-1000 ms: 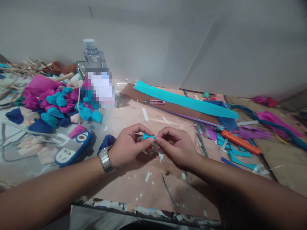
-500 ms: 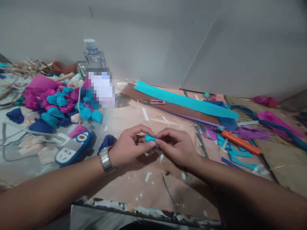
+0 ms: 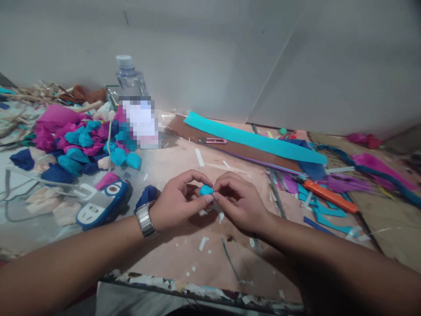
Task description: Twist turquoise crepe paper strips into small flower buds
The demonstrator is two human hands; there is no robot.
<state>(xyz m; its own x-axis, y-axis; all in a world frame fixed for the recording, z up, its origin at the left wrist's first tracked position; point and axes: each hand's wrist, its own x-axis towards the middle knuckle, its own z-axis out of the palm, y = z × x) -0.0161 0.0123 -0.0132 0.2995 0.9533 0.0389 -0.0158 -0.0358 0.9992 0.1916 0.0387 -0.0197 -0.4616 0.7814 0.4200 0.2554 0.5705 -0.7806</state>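
Between the fingertips of both hands is a small crumpled piece of turquoise crepe paper (image 3: 206, 190), bunched into a bud shape. My left hand (image 3: 179, 195), with a metal watch (image 3: 145, 220) on its wrist, pinches its left side between thumb and fingers. The thumb and forefinger of my right hand (image 3: 241, 197) close on its right end. A dark blue crumpled paper piece (image 3: 147, 196) lies just behind the watch. Under the hands, white scraps (image 3: 221, 217) are partly visible; the curled lower fingers are hidden.
On the left lies a heap of pink, blue and turquoise paper bunches (image 3: 79, 136), near a power strip (image 3: 101, 204). A bottle (image 3: 131, 79) stands behind. Thread snips (image 3: 213, 141) rest on brown paper beneath a turquoise strip (image 3: 256, 138). An orange utility knife (image 3: 330, 196) lies right.
The turquoise paper has turned slightly in my fingers and shows as a rounder bunch. Both hands stay in nearly the same place, still pinching it.
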